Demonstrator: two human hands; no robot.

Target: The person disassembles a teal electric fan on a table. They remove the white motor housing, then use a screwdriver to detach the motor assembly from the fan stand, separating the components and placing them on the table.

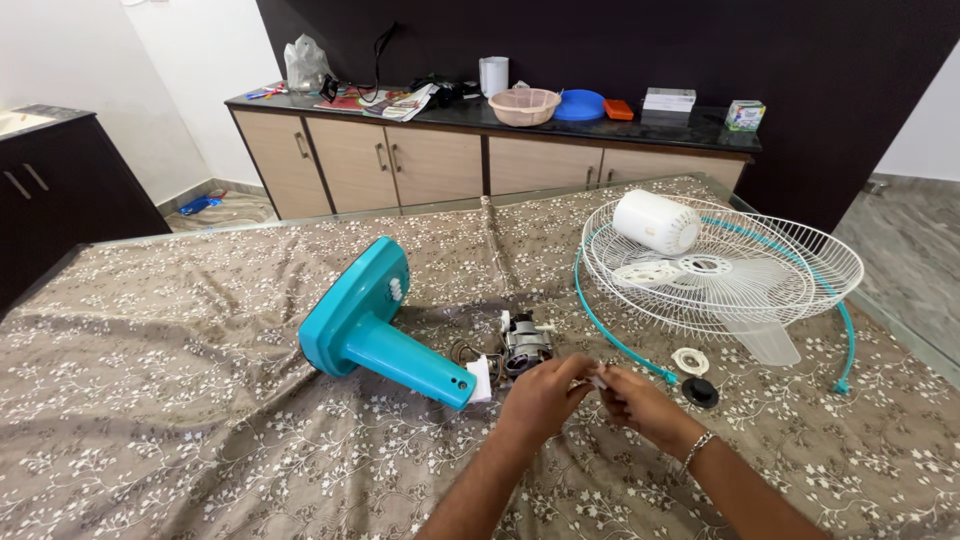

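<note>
Head view: we pinch a small white part (598,380) between left hand (543,396) and right hand (640,402), likely mid-disassembly beside the fan motor (524,344); next needs careful fingertip grip.
</note>
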